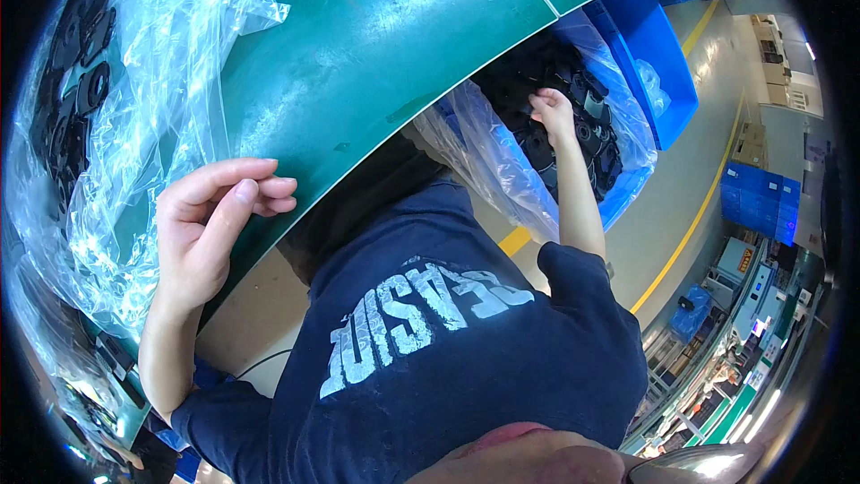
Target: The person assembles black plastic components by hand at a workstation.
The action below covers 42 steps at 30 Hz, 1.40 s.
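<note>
Lying around the bare right hand: black moulded plastic-looking parts inside a film-lined blue bin | right: fingers curled, hold cannot be told | bare left hand: loosely half-curled, seemingly empty, over glossy green tabletop | parts: probably light, stiff, slick; rims suit pinching

I watch remotely through one head-worn fisheye facing down, close above a navy short-sleeved T-shirt and glossy green worktop.
</note>
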Tool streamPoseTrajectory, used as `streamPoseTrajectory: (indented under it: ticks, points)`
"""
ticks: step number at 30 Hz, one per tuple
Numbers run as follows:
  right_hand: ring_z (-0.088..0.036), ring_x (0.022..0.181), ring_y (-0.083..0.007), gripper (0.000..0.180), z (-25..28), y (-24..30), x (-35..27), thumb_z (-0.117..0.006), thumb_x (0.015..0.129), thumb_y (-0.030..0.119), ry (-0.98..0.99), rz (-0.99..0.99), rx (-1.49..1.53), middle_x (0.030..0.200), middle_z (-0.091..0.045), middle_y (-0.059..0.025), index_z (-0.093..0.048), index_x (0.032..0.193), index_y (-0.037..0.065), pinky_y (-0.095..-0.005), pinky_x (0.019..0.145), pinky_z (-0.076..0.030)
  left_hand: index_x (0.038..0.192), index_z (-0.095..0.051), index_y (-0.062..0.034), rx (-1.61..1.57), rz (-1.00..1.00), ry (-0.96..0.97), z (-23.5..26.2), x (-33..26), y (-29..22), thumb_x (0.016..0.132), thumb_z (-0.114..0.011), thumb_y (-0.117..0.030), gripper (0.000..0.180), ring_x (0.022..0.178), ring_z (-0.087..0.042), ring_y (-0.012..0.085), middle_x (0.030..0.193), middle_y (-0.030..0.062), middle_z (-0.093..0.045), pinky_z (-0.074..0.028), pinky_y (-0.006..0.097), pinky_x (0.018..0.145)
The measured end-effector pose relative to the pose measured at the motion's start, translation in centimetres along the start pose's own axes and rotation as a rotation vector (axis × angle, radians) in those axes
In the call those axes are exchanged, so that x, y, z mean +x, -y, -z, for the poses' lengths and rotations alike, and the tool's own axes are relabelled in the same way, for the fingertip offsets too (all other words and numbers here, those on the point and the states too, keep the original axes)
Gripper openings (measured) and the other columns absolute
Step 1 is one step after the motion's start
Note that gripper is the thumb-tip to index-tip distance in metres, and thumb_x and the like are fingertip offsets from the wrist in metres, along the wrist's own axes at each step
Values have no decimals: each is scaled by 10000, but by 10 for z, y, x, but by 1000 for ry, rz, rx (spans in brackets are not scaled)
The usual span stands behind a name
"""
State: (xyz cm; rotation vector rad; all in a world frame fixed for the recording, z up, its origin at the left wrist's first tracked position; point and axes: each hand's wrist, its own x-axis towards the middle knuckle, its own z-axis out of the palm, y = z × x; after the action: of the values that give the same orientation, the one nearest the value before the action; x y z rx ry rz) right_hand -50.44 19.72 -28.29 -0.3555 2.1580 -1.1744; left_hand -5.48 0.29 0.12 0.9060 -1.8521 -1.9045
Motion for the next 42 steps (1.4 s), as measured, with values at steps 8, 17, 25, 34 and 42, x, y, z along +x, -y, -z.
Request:
streamPoseTrajectory:
  ticks: [8,17,25,34,42]
  points:
    - [-634,708,-226,370,-34,-15,-5,-677,738,93,-56,127,-521,839,-644,-118,-567,1076,-8,-311,642,-519,1085,-580,59,-21,-7,11,3,0,2,923,-468,-44,222,848,-654,186,941,157,-663,-513,271,764]
    - [-603,953,-319,329,-63,-18,5,-663,725,190,-152,645,-618,1010,-632,-182,-639,1016,39,-388,820,-486,1092,-582,50,-21,-31,58,3,0,-4,904,-486,-9,219,867,-656,185,959,150,-666,-519,288,786]
    - [-633,877,-267,222,-47,-23,4,-590,785,98,47,671,-502,945,-648,-179,-630,977,-6,-325,772,-485,1229,-501,-7,234,-333,262,3,-8,-27,829,-601,-70,417,922,-640,228,1069,151,-629,-495,326,843]
    - [-623,886,-296,298,-96,78,-92,-642,755,26,138,857,-330,971,-637,-183,-600,1042,-43,-334,766,-471,1118,-573,-17,1207,-421,-698,154,28,-29,793,-619,-159,359,1024,-573,296,1086,160,-599,-448,352,891]
    - [-631,795,-223,184,-107,120,-141,-627,757,38,405,841,-294,857,-645,-135,-620,928,-31,-311,733,-483,1145,-577,-87,1372,129,-836,271,30,0,700,-681,-222,477,1002,-574,329,1121,167,-580,-462,391,884]
